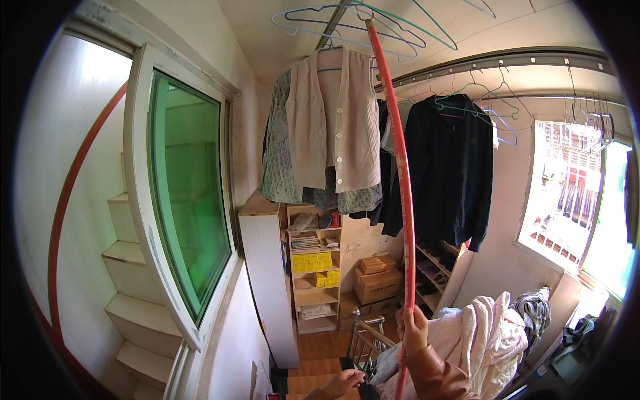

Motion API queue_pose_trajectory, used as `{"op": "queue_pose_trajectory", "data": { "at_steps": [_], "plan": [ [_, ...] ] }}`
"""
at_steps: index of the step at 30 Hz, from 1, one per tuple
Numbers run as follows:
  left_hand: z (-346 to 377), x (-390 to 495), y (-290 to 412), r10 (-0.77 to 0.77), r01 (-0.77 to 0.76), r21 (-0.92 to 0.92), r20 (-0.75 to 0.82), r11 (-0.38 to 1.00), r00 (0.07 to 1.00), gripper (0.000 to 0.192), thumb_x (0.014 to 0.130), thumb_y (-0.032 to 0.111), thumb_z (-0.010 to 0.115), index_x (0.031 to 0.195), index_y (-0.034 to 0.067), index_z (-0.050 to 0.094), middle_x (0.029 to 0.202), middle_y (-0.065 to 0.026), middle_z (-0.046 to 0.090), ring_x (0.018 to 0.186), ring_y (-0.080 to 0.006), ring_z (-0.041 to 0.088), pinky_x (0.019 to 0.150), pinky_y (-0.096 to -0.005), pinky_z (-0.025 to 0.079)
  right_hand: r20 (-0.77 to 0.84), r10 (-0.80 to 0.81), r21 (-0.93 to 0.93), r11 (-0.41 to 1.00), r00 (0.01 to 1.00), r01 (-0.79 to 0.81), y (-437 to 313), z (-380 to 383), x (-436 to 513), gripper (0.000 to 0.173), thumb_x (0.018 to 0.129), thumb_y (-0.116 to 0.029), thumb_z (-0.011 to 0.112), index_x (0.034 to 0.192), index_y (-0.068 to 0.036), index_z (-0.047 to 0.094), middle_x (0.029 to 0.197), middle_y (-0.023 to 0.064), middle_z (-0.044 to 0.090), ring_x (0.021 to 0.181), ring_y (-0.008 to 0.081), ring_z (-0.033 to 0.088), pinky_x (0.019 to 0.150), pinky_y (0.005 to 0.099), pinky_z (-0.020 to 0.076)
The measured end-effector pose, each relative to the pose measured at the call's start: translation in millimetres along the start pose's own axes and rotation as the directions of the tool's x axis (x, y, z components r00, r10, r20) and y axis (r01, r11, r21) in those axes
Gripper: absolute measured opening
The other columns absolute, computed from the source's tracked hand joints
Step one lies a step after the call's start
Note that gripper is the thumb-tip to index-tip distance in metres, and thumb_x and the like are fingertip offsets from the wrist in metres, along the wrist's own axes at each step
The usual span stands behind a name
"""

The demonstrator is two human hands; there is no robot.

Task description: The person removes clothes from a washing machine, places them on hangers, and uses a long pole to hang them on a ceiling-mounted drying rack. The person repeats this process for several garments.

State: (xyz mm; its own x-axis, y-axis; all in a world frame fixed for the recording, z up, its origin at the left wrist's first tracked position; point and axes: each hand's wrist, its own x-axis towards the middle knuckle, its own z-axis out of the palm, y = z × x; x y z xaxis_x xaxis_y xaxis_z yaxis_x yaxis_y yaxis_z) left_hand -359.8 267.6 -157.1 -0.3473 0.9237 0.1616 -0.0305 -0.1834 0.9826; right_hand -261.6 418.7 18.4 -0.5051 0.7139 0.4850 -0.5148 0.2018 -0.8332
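Note:
My right hand (415, 329) is closed around the lower part of a long red wrapped pole (404, 200), held upright. The metal fork at the pole's top is among the plastic and wire hangers (357, 25) near the ceiling rail; whether it touches one I cannot tell. Low in the middle is my left hand (345, 382), its fingers curled together, with nothing visible in it. A beige knitted button vest (325, 125) hangs left of the pole, over a grey-green patterned garment (282, 150). To the pole's right hangs a dark long-sleeved top (447, 165).
Pale blankets (475, 340) lie piled at the lower right, by a metal railing (367, 335). A shelf (316, 296) with yellow boxes and stacked cardboard boxes (377, 285) stand behind. A green-glass window (190, 190) is at left, a barred window (560, 185) at right.

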Motion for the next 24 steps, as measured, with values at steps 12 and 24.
{"op": "queue_pose_trajectory", "data": {
  "at_steps": [12, 24],
  "plan": [
    [-12.6, 5.6, -7.7, -0.241, 0.243, -0.040, 0.047, 0.969, 0.969, 0.031, 0.093, 0.027, 0.052, 0.109, 0.000, 0.058, 0.089, -0.0004, 0.060, 0.080, -0.0071, 0.056, 0.071, -0.0194, 0.047, 0.038, 0.036, 0.069, 0.997, 0.999, -0.038, -12.2, 0.0, 2.4, 0.025, 0.096, -0.030, 0.046, 0.087, -0.007, 0.050, 0.054, -0.0032, 0.039, 0.039, 0.0035, 0.033, 0.034, 0.0176, 0.0255],
    [-13.8, 22.8, 11.4, -0.109, 0.109, 0.008, 0.038, 0.994, 0.993, 0.039, 0.093, 0.035, 0.051, 0.106, -0.001, 0.057, 0.091, -0.0032, 0.062, 0.082, -0.0084, 0.056, 0.072, -0.0221, 0.045, 0.032, 0.027, 0.077, 0.997, 0.999, -0.029, -28.4, 1.3, 27.9, 0.026, 0.096, -0.030, 0.045, 0.087, -0.006, 0.050, 0.055, -0.0030, 0.040, 0.038, 0.0044, 0.033, 0.034, 0.0182, 0.0266]
  ]
}}
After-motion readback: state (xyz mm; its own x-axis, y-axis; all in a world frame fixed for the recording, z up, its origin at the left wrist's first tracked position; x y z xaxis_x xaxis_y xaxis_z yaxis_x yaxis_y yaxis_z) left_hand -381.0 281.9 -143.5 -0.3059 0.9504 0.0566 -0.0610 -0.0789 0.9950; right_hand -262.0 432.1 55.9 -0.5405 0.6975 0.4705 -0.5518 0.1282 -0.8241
